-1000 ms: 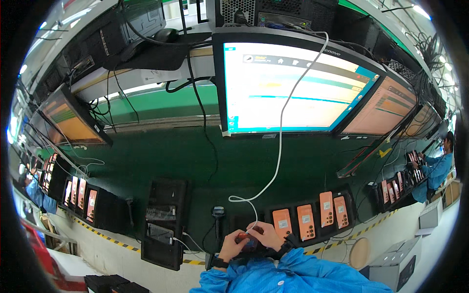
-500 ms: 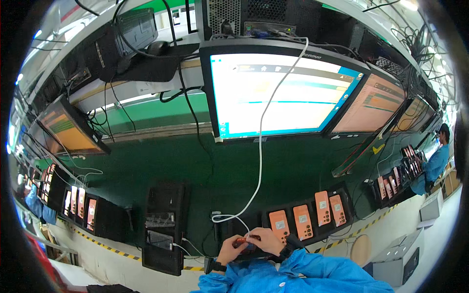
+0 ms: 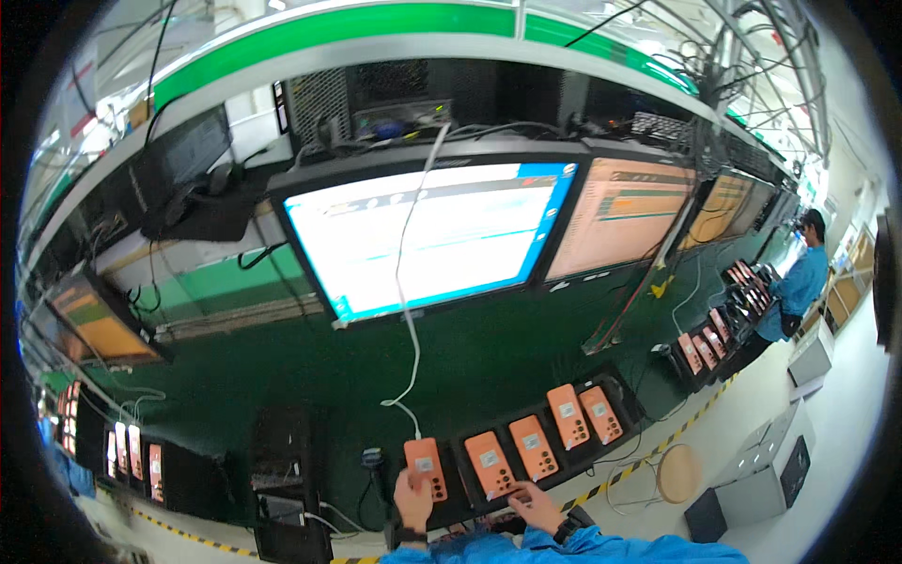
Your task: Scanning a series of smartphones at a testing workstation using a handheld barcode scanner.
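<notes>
An orange smartphone [image 3: 427, 473] lies back up at the left end of a black tray [image 3: 458, 479], a white cable [image 3: 416, 362] running to its top end. My left hand [image 3: 413, 500] is closed on its lower left edge. Just below the neighbouring orange phone [image 3: 488, 462], my right hand [image 3: 536, 509] has its fingers apart and holds nothing that I can see. Farther right in the tray lie another orange phone [image 3: 532, 446] and two more beyond it, all with camera lenses and a pale label showing.
A lit monitor [image 3: 423, 235] stands behind the green bench mat [image 3: 489, 348]. To the left are a black tray with a dark device [image 3: 280, 509] and cables, and a black plug-like piece [image 3: 373, 458]. A co-worker [image 3: 803, 282] stands far right; a round stool [image 3: 677, 473] is on the floor.
My hands have moved apart; before, they were together on a small reddish object near the cable's end. The cabled phone now shows in the tray's left end. My view has shifted and tilted.
</notes>
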`<state>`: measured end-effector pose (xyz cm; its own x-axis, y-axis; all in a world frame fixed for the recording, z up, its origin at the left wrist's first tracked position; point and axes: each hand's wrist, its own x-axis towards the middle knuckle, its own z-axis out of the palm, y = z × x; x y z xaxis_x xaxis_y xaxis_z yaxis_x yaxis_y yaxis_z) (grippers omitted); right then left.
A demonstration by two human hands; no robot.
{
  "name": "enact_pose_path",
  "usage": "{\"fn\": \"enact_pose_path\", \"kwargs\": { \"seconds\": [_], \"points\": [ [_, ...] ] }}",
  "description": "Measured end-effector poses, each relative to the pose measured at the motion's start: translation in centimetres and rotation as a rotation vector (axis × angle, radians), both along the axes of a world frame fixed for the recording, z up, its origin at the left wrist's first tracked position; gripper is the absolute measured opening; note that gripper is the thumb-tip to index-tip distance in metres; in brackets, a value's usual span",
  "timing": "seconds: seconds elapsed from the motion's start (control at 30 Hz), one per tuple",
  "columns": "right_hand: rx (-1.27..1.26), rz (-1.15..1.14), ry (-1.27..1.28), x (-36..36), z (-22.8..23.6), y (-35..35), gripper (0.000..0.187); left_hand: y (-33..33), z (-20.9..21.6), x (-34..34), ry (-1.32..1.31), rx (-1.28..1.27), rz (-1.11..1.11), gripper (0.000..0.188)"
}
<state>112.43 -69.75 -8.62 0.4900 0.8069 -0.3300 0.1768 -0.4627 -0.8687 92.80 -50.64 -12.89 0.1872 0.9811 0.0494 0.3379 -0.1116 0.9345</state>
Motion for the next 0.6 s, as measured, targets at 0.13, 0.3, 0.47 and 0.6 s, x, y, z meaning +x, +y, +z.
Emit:
{"fn": "enact_pose_path", "kwargs": {
  "seconds": [0.13,0.3,0.47,0.6],
  "points": [
    [0.082,0.181,0.088,-1.5,-4.6,-0.5,0.031,-5.8,-0.6,-6.0,0.121,-0.168,-0.19,0.032],
    [0.065,0.428,0.094,-5.5,-2.1,3.7,0.03,-11.7,-0.9,-12.1,0.113,-0.435,-0.034,0.028],
    [0.046,0.599,0.085,-11.6,1.4,7.9,0.027,-15.2,-9.4,-21.5,0.069,-0.434,0.114,0.029],
    [-0.028,0.878,0.11,-20.7,2.7,10.8,0.028,-19.4,-13.0,-29.9,-0.117,-0.69,0.412,0.028]
  ]
}}
